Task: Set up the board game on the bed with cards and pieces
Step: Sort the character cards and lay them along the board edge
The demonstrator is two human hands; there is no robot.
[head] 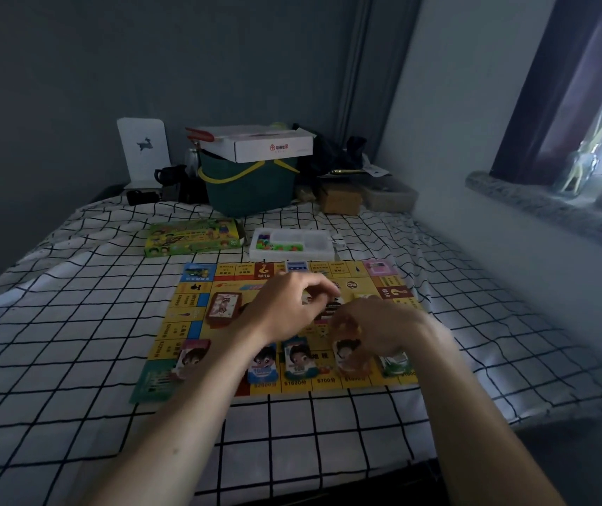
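1. Hands are working over the board lying on the bed: left hand is curling loosely, its hold unclear; right hand is pinching a blurred card.
2. Forearms are risking toppling the card stacks beneath.

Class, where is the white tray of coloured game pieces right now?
The white tray sits on the bed just beyond the board's far edge, right of the green game box.

Both hands over yellow game board on checked bed.
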